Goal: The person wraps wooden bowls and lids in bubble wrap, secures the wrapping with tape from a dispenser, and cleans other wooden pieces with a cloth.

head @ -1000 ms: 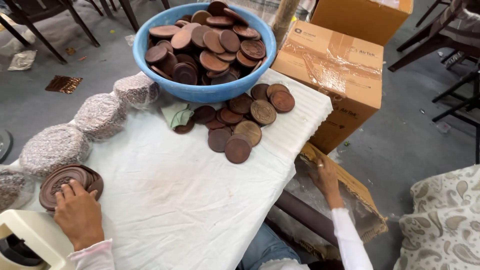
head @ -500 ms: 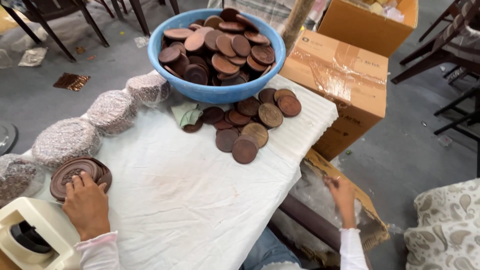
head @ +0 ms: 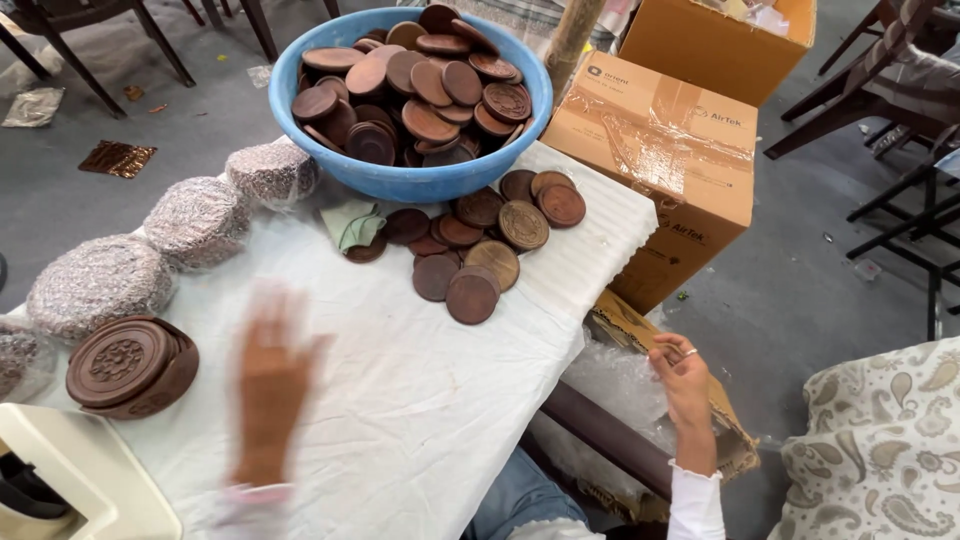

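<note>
The left hand point(head: 268, 385) is up over the counter point(head: 400, 400), which has a white cloth on it. The hand looks blurry. Its fingers are spread wide and flat, and its grip holds nothing. Just to the left of it sits a short stack of round brown wooden discs point(head: 130, 365) with a flower shape cut into the top. The hand does not touch the stack.

The right hand point(head: 685, 375) is down low, off the right edge of the counter. Its fingers are curled in a narrow grip at a sheet of clear bubble wrap point(head: 620, 385) that lies in a flat open cardboard box point(head: 735, 450) on the floor. I cannot tell if the fingers really pinch the wrap. There is a ring on one finger.

At the far end of the counter stands a big blue bowl point(head: 420, 180) full of brown discs. More loose discs point(head: 480, 245) lie in a pile in front of the bowl, on the cloth. A small green cloth point(head: 352, 222) lies beside them. Along the left side of the counter sit round bundles wrapped in bubble wrap point(head: 195, 220), in a row. A cream tape holder point(head: 70, 480) is at the near left corner. A taped brown box point(head: 665, 150) stands on the floor to the right of the counter.
</note>
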